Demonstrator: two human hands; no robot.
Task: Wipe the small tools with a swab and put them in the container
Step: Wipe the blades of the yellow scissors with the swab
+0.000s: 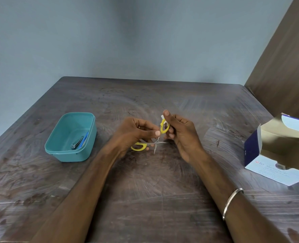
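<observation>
Dark scuffed wood table (145,199) fills the view, with a grey-blue wall behind it. Nearest the camera both forearms reach in, a metal bangle (232,202) on the right wrist. Above mid-table the two hands hold small yellow-handled scissors (156,142), blades spread in a cross, one tip pointing toward the person, one to the right. The left hand (136,131) pinches near the pivot, one loop below its palm; the right hand (180,132) curls round the other loop with a white swab (162,117) showing by its thumb. The teal container (69,137), already holding a nail clipper (76,143) and a blue tool, lies left, nearer the left hand, with nothing between. An open swab box (277,151) sits well right.
</observation>
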